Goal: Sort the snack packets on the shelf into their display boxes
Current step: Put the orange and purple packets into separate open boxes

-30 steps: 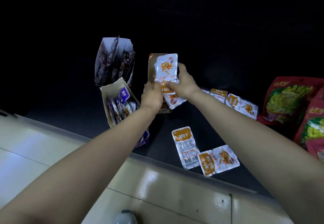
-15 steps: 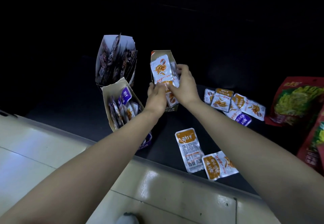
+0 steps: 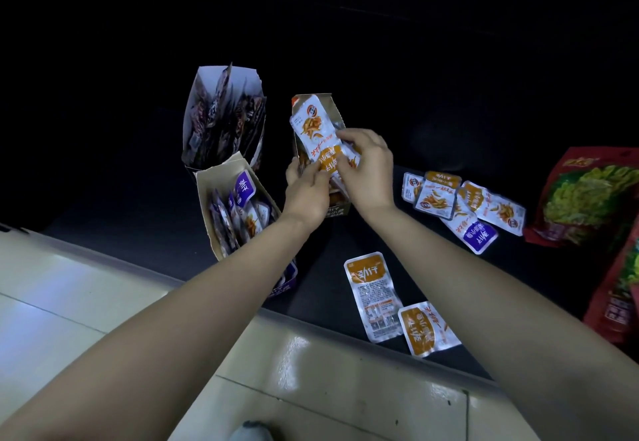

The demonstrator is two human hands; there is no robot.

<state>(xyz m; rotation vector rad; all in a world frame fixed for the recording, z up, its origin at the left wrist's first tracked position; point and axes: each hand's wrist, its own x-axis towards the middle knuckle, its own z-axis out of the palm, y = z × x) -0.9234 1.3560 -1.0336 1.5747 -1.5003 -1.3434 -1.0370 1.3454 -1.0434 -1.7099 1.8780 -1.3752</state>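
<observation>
An orange-and-white snack packet (image 3: 313, 126) stands tilted in the mouth of the orange display box (image 3: 333, 109). My left hand (image 3: 306, 195) pinches its lower end, and my right hand (image 3: 368, 167) holds its right side together with more packets behind it. Left of this box stand a purple box (image 3: 207, 186) with purple packets and a white box (image 3: 204, 88) with dark packets. Two orange packets (image 3: 375, 293) lie loose near the shelf's front edge. A small heap of orange packets (image 3: 435, 197) with one purple packet (image 3: 479, 236) lies to the right.
Large red bags (image 3: 584, 195) with a green-yellow picture lie at the right edge of the dark shelf (image 3: 363, 236). Pale floor tiles (image 3: 86, 288) run along the front, and a shoe tip (image 3: 250, 432) shows at the bottom.
The packet has tilted left and sunk lower into the orange box. Both hands have dropped with it, and the view has shifted so the heap on the right shows more fully.
</observation>
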